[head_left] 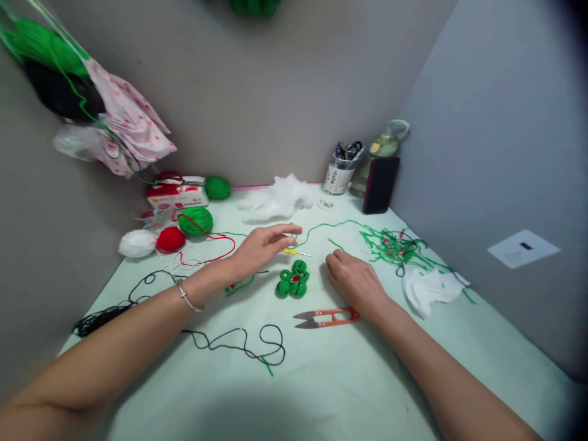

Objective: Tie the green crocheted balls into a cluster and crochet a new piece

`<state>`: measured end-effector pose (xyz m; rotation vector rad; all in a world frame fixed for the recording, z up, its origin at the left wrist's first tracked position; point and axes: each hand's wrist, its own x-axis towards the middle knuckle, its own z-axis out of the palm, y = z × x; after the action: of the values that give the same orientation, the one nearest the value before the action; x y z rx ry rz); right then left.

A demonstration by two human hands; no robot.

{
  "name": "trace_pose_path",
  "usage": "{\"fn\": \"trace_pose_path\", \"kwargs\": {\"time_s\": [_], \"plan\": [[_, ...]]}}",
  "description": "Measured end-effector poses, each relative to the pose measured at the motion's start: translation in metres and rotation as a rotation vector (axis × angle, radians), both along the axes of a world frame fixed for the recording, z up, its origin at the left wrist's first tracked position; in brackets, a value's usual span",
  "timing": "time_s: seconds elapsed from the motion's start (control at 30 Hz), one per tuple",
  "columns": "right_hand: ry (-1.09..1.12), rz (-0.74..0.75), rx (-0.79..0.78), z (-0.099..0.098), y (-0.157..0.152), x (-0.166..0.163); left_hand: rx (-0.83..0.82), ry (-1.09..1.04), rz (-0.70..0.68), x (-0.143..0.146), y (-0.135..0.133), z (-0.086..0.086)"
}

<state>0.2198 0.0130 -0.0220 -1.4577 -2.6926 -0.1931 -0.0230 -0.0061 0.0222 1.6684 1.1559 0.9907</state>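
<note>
My left hand [266, 246] reaches over the table with its fingers stretched out, holding nothing. Just under its fingertips lies a crochet hook [290, 252] with a yellow handle and thin metal tip. Between my hands sits a small cluster of green crocheted balls [293, 280] with a red spot in the middle. My right hand [351, 274] rests low on the table, its fingertips pinched together; what they hold, if anything, is too small to tell. A short green yarn end [336, 245] shows beside its fingers. Orange-handled thread snips [326, 317] lie near its wrist, blades pointing left.
Green yarn balls [196, 220], a red one [170, 239] and a white one [137, 243] stand at the left. Black cord [248, 352] loops across the front. White stuffing [282, 197] lies behind; green yarn scraps [392, 246], a phone [381, 185] and a pen cup [340, 174] are rightward.
</note>
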Motion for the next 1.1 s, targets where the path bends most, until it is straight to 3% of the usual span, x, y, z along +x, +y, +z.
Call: {"fn": "trace_pose_path", "kwargs": {"time_s": [0.1, 0.23, 0.4, 0.47, 0.6, 0.7, 0.97, 1.1], "plan": [[0.321, -0.012, -0.067, -0.001, 0.0, 0.003, 0.006, 0.117, 0.034, -0.027, -0.001, 0.016], [0.678, 0.065, -0.181, -0.001, -0.006, -0.002, 0.043, 0.425, -0.078, -0.058, -0.02, 0.022], [0.811, 0.095, -0.22, -0.003, -0.01, -0.008, 0.043, 0.629, 0.256, -0.086, -0.058, 0.002], [0.828, 0.107, -0.228, -0.002, -0.01, -0.009, 0.043, 0.685, 0.3, -0.092, -0.074, -0.012], [0.912, 0.102, -0.297, 0.0, -0.011, -0.01, 0.049, 0.701, 0.427, -0.088, -0.097, -0.035], [0.961, 0.081, -0.315, 0.0, -0.01, -0.01, 0.091, 0.684, 0.482, -0.075, -0.097, -0.039], [1.058, 0.06, -0.421, 0.013, -0.012, -0.012, 0.089, 0.512, 0.466, -0.056, -0.082, -0.028], [1.2, 0.12, -0.643, 0.034, -0.029, -0.014, 0.072, 0.323, 0.402, -0.041, -0.096, -0.014]]}}
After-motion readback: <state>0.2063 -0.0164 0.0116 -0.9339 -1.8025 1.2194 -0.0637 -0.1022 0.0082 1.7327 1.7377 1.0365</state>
